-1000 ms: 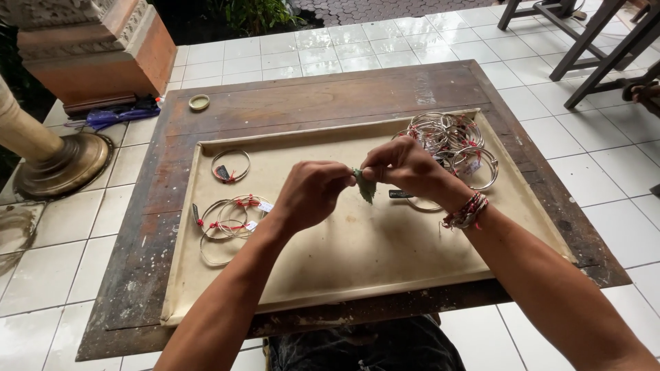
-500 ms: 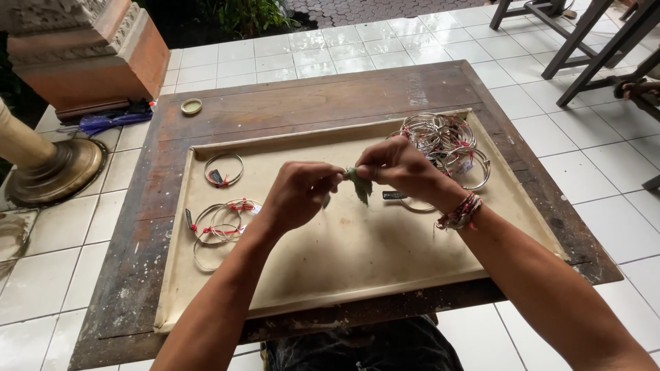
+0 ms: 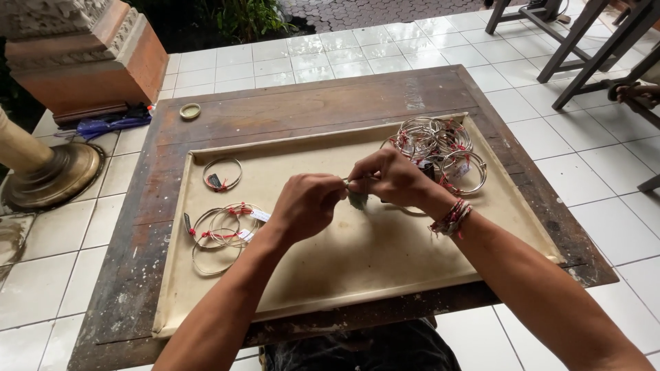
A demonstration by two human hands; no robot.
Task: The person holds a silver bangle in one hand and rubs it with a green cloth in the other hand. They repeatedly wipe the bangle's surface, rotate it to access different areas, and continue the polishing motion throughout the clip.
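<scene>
- Left hand (image 3: 306,206) and right hand (image 3: 392,177) meet above the middle of the beige tray (image 3: 330,268), fingertips almost touching, so both can bear on one small item at once.
- Fingers of both hands are pinched closed on a thin wire bangle (image 3: 402,207); only a short arc shows below the right hand, the rest is hidden by the palms.
- A small dark tag (image 3: 357,200) hangs just below the pinch point, between the two hands. Whether it is already fastened to the wire I cannot tell.
- Right wrist carries a band of red and pale threads (image 3: 450,218), worn, not part of the work.
- Just beyond the right fingers: a heap of wire bangles (image 3: 440,148) with red ties, piled at the tray's far corner, within easy reach of that hand.
- Left of the left fingers, well apart: a loose cluster of bangles (image 3: 223,230) with red thread and pale labels, lying flat and spread out, probably kept separate from the heap.
- Farther out on the same side: a single bangle (image 3: 222,174) with a dark tag, lying alone.
- The tray sits on a worn wooden desk (image 3: 309,103); its raised rim keeps the rings from rolling off.
- A small round lid (image 3: 190,110) rests on the desk's far left part, away from both hands.
</scene>
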